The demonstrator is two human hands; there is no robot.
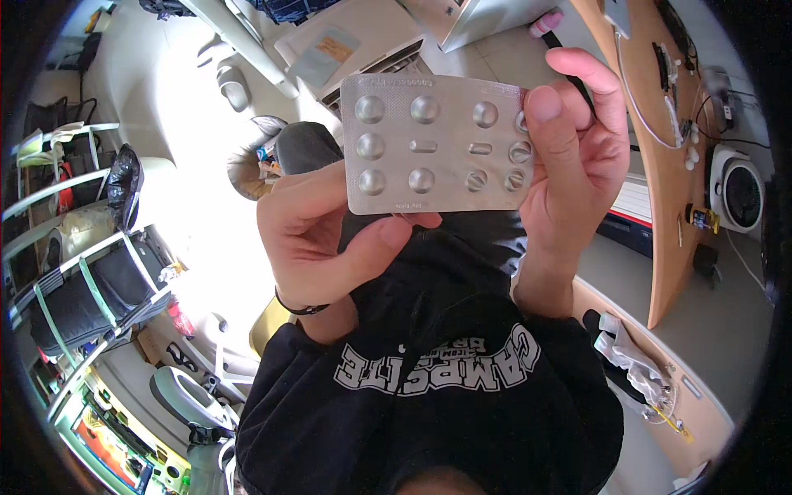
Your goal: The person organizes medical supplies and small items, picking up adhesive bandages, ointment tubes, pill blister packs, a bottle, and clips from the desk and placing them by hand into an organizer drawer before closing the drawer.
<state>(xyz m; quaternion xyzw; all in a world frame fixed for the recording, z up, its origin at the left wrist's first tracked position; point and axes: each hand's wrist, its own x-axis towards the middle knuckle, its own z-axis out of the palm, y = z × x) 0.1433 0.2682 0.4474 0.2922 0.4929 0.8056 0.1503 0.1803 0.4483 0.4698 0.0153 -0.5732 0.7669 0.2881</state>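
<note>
In the head view, a silver blister pack (450,132) of pills is held up in front of my chest, tilted slightly, with its printed foil edge at the top. Round pockets stand in rows across it, and several on the right side look creased or broken. My right hand (577,140) pinches the right edge, thumb on the front face and fingers behind. My left hand (309,235) is at the lower left corner, its fingers mostly hidden behind the pack and its thumb below the bottom edge.
A wooden desk (631,124) with cables curves along the right, beside a white round-fronted fan (740,191). To the left stands a metal rack (82,256) with bags. An office chair (186,400) is lower left, and a slipper (233,87) lies on the floor.
</note>
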